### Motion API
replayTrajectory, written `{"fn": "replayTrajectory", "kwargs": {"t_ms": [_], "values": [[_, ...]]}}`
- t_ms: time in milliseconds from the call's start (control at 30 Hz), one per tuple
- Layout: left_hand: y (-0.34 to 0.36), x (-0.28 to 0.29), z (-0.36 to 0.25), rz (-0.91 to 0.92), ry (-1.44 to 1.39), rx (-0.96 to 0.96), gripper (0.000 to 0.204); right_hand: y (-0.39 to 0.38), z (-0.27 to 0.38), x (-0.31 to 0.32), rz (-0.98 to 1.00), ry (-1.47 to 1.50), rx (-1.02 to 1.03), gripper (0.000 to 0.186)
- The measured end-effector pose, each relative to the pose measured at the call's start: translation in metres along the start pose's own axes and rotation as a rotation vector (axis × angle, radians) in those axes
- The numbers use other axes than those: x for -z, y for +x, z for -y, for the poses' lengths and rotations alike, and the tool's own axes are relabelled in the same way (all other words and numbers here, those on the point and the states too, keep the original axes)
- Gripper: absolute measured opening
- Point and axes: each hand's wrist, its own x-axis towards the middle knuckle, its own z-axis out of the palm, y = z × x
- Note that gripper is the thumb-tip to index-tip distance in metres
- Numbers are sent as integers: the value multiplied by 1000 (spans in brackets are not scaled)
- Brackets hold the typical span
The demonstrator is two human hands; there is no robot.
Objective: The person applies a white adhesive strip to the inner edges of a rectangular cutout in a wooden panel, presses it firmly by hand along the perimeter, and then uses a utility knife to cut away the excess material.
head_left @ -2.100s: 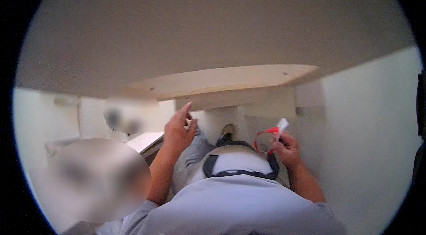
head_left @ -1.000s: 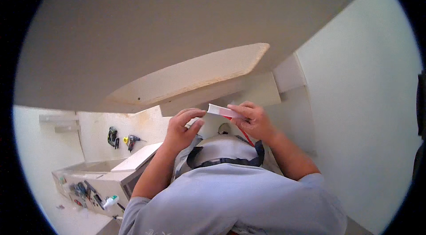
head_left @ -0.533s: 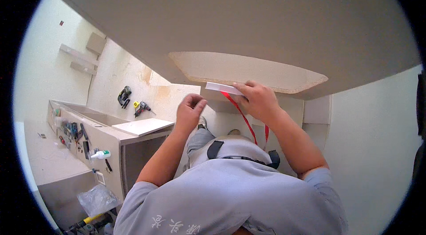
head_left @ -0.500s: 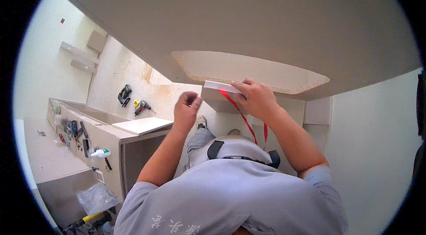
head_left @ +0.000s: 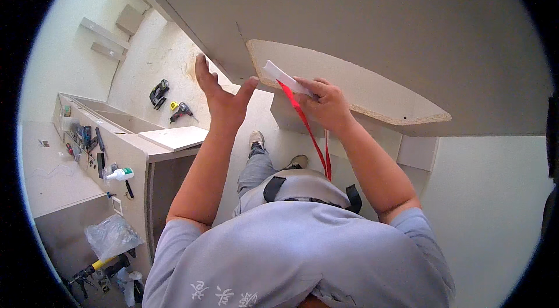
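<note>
My right hand [head_left: 323, 104] grips a small white strip-like piece [head_left: 273, 69] with a loop of red ribbon [head_left: 317, 148] hanging from it. The piece is just in front of a curved cutout [head_left: 343, 78] with a rough chipboard rim in the large grey panel [head_left: 372, 11] above. My left hand [head_left: 224, 98] is raised by the panel's left edge, fingers spread and empty; whether a fingertip touches the panel I cannot tell.
At left, a low cabinet [head_left: 174, 154] carries a white board [head_left: 172, 136], hand tools and a white bottle [head_left: 119, 174]. Beyond lie two power tools [head_left: 158, 92]. A plastic bag [head_left: 113, 235] and caulking guns [head_left: 102, 266] sit lower left. A pale wall [head_left: 483, 191] is at right.
Both hands have risen toward the panel, the right carrying the white piece and ribbon. My left hand's fingers have spread apart. The view has shifted slightly.
</note>
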Motion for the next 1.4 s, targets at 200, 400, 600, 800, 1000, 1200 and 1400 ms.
{"fn": "replayTrajectory", "kwargs": {"t_ms": [200, 400, 600, 800, 1000, 1200, 1400], "values": [[4, -18, -4, 4, -34, 9, 144, 13, -17, -14, 3, 34, 67, 40], [4, -33, -16, -51, -45, 21, 148, 20, -30, -21, 0, 56, 91, 40], [5, -40, -15, -92, -45, 8, 144, 22, -23, -21, -6, 53, 84, 38], [5, -45, -12, -132, -38, -1, 139, 24, -23, -24, 10, 69, 90, 39], [7, -48, -14, -177, -16, 29, 135, 21, -13, -26, 54, -10, 7, 37], [8, -50, -15, -200, -35, 1, 132, 26, -18, -29, 20, 86, 82, 36], [10, -53, -15, -213, -69, -15, 131, 22, -11, -27, -19, 61, 63, 37]]}}
